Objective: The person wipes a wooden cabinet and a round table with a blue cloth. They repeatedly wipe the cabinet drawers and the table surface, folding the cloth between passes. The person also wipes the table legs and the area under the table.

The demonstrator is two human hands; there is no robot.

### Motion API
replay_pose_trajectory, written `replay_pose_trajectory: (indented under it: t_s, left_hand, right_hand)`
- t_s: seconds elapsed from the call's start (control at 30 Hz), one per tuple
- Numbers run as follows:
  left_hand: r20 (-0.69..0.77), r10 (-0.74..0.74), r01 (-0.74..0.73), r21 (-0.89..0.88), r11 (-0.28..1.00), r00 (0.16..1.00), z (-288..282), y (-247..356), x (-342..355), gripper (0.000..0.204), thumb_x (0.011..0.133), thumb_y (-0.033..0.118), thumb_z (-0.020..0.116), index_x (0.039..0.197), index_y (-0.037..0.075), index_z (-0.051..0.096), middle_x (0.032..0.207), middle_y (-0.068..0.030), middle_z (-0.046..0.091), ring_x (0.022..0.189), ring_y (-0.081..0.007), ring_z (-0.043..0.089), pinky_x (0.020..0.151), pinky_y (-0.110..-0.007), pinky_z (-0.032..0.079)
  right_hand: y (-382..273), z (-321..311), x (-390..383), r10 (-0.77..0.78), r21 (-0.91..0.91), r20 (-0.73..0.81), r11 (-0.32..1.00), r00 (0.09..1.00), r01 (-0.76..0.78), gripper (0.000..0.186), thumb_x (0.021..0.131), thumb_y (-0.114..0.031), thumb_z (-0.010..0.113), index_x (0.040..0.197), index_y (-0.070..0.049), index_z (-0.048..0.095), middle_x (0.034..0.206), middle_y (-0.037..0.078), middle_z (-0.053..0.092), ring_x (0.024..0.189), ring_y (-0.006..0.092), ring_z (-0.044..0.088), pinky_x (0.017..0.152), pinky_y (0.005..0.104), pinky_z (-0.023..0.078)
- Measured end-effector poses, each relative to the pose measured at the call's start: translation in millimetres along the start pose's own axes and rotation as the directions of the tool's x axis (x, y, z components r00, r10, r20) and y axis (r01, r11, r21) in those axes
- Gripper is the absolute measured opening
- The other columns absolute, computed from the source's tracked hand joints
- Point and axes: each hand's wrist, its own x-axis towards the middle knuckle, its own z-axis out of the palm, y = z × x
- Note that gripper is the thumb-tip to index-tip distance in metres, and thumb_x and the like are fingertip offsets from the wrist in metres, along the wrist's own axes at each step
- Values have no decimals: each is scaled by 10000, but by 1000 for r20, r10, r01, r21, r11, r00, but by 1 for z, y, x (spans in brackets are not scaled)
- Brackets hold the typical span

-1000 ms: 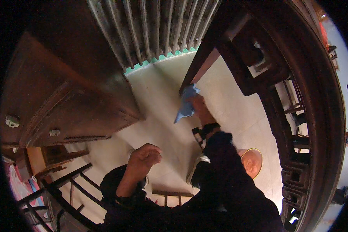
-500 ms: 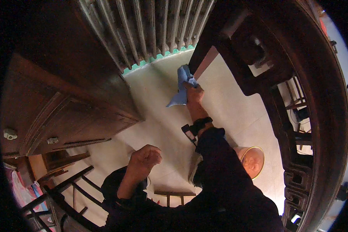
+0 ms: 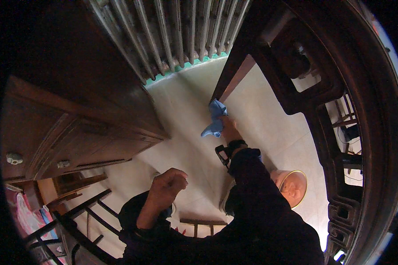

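My right hand [image 3: 229, 126] reaches forward and grips a blue cloth [image 3: 215, 126]. The cloth lies against the lower end of a dark wooden furniture leg [image 3: 227, 76], and one corner of it hangs off to the left. A dark band with a small device sits on my right wrist. Close to my left knee, my left hand [image 3: 166, 189] is raised with its fingers curled into a loose fist. Nothing shows in it.
A dark wooden cabinet [image 3: 93, 137] stands at left, a ribbed radiator [image 3: 177, 35] at the far wall. Carved dark furniture [image 3: 309, 106] curves along the right. An orange-pink bucket [image 3: 292, 190] is by my right arm. A dark chair frame [image 3: 82, 216] stands lower left. Pale tiles [image 3: 185, 110] cover the floor.
My right hand and the blue cloth have come nearer to me, down to the bottom end of the furniture leg. The left hand stays almost where it was. The whole view has shifted slightly.
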Motion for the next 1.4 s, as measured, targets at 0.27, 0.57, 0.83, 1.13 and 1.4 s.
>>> replay_pose_trajectory:
  t_s: [0.27, 0.57, 0.83, 1.13, 1.4]
  left_hand:
    - [-1, -3, 3, 16, 1000, 1000, 1, -7, -5, 140, 944, 89, 624, 1053, 2, 639, 845, -53, 688, 801, -92, 629, 749, -263, 514]
    - [26, 54, -53, -45, 998, 998, 7, -13, -13, 135, 937, 68, 632, 1056, 4, 641, 872, -46, 688, 813, -89, 624, 752, -258, 510]
    - [25, 111, -112, 43, 993, 994, 13, -14, -32, 147, 924, 66, 657, 1059, 10, 643, 884, -49, 689, 824, -94, 624, 761, -263, 516]
    - [12, 226, -226, 125, 966, 974, 13, -32, -60, 151, 932, 90, 625, 1058, 10, 641, 858, -56, 672, 807, -121, 635, 749, -288, 529]
    - [61, 275, -280, 104, 954, 959, 18, -39, -73, 165, 905, 65, 642, 1047, -20, 639, 848, -36, 647, 782, -119, 616, 732, -276, 513]
  right_hand:
    - [-34, -8, -12, 263, 947, -25, 316, 964, -62, 364, 939, -237, 642, 1266, -83, 603, 1192, 110, 659, 1067, 295, 648, 912, 440, 523]
    - [-105, -123, 32, 616, 952, 77, -279, 784, 125, 301, 945, -107, 607, 1230, -10, 594, 1198, 129, 643, 1066, 298, 639, 923, 459, 537]
    - [-174, -250, 3, 331, 850, -513, 69, 792, 522, 396, 928, -67, 651, 1309, -19, 556, 1275, 143, 615, 1159, 324, 604, 1012, 488, 500]
    - [-176, -274, -54, 224, 810, -218, -502, 950, 304, 330, 964, -85, 615, 1290, -74, 560, 1273, 103, 608, 1151, 292, 593, 977, 479, 505]
    - [-169, -289, -157, 333, 816, -242, -438, 911, 377, 307, 970, -95, 605, 1272, -73, 560, 1259, 112, 613, 1139, 291, 603, 969, 476, 515]
